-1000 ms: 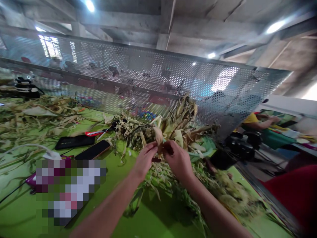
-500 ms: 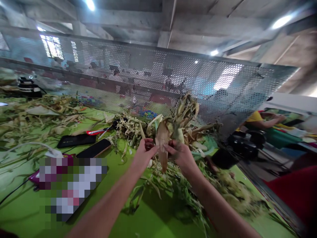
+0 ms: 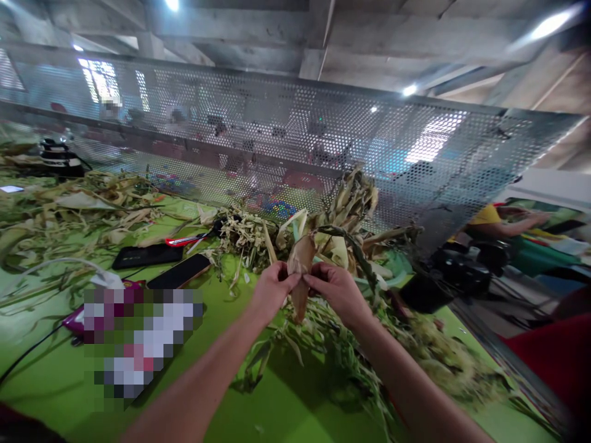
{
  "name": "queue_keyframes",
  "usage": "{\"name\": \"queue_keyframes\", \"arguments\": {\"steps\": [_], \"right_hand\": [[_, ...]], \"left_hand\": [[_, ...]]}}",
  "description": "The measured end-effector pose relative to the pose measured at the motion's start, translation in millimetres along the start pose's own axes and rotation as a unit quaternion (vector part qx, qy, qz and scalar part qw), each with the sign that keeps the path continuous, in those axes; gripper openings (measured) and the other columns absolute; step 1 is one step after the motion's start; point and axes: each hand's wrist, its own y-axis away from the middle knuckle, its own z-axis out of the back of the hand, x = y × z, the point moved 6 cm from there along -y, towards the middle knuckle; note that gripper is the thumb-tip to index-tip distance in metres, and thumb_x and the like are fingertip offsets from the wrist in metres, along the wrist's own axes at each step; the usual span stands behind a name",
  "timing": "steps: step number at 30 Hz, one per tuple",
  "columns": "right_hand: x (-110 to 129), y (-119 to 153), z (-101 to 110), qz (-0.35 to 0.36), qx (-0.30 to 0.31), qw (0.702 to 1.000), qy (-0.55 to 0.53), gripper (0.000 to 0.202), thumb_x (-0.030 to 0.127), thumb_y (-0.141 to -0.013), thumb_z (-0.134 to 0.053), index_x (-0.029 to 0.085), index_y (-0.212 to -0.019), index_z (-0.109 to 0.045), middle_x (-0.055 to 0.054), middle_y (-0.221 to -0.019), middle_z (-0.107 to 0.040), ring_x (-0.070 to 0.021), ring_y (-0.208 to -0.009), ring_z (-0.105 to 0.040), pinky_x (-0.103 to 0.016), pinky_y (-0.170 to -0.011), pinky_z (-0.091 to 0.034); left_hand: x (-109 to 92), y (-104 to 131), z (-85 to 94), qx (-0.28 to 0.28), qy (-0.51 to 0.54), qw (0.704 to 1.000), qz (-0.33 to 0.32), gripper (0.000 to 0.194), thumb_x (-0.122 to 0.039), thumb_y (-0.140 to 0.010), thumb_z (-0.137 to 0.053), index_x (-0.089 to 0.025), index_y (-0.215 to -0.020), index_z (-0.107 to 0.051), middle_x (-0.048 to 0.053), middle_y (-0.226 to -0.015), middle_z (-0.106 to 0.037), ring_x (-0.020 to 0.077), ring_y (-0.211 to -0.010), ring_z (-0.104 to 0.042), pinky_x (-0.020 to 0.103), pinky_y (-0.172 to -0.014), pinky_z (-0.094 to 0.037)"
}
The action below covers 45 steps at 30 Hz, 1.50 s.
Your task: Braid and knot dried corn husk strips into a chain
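Observation:
A brown dried husk [image 3: 301, 253] hangs upright between my two hands, its pointed lower end below my fingers. My left hand [image 3: 273, 288] pinches its left side with thumb and fingers. From the other side my right hand [image 3: 335, 288] grips the same husk, the two thumbs nearly meeting at its middle. A dark, curled leaf strip [image 3: 362, 255] arches over my right hand. Behind the husk stands a bundle of dried husks [image 3: 355, 197], and green leafy stalks [image 3: 341, 351] lie beneath my hands.
Two phones [image 3: 180, 272] [image 3: 148, 255], a red cutter [image 3: 180, 241] and a purple power strip [image 3: 80, 320] lie on the green table [image 3: 194, 344]. A perforated metal screen [image 3: 258, 135] crosses behind. A person's arm [image 3: 521, 224] shows at the right.
My hands have drawn closer together on the husk, which now looks narrower and bunched where they pinch it. The dark leaf strip now shows clearly above my right hand. The view has shifted slightly.

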Motion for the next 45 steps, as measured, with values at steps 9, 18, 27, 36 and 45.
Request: {"name": "queue_keyframes", "arguments": {"steps": [9,18,27,36,45], "right_hand": [[-3,1,-2,0.026,-0.007,0.991,0.135,0.012,0.027,-0.071,-0.055,0.017,-0.076,-0.06,0.0,-0.065,-0.062,-0.0147,-0.058,-0.056,-0.025,-0.055,-0.046],[0,3,-3,0.05,-0.035,0.992,0.107,0.009,0.026,-0.071,-0.056,0.017,-0.072,-0.057,0.002,-0.064,-0.058,-0.0128,-0.058,-0.05,-0.025,-0.057,-0.043],[3,1,-5,-0.009,0.009,1.0,-0.004,0.022,0.036,-0.062,-0.069,0.017,-0.069,-0.061,0.001,-0.062,-0.06,-0.0136,-0.056,-0.052,-0.027,-0.054,-0.046],[6,5,-6,0.051,-0.029,0.988,0.146,0.011,0.028,-0.071,-0.054,0.017,-0.071,-0.057,0.002,-0.062,-0.055,-0.0125,-0.057,-0.048,-0.024,-0.054,-0.04],[2,-3,12,0.062,-0.087,0.982,0.154,0.014,0.032,-0.072,-0.056,0.018,-0.07,-0.057,0.0,-0.062,-0.058,-0.0148,-0.057,-0.052,-0.025,-0.053,-0.042]], "left_hand": [[-21,7,-0.6,-0.007,-0.156,0.984,-0.084,0.012,-0.029,-0.083,-0.053,-0.017,-0.085,-0.056,0.003,-0.081,-0.062,0.016,-0.074,-0.054,0.028,-0.069,-0.041],[-26,9,-1.2,-0.005,-0.163,0.979,-0.124,0.014,-0.031,-0.086,-0.051,-0.017,-0.087,-0.054,0.003,-0.084,-0.061,0.0168,-0.077,-0.055,0.028,-0.072,-0.041],[-12,0,-2.6,0.029,-0.029,0.997,-0.064,0.017,-0.03,-0.08,-0.058,-0.016,-0.088,-0.056,0.001,-0.076,-0.059,0.0144,-0.07,-0.053,0.025,-0.065,-0.041],[-22,7,-0.1,-0.023,-0.167,0.979,-0.114,0.015,-0.032,-0.086,-0.051,-0.017,-0.086,-0.053,0.003,-0.081,-0.059,0.0161,-0.075,-0.054,0.027,-0.069,-0.039],[-41,20,-12.5,0.033,-0.108,0.983,-0.144,0.019,-0.035,-0.086,-0.052,-0.017,-0.086,-0.055,0.0,-0.077,-0.055,0.013,-0.071,-0.048,0.025,-0.067,-0.037]]}}
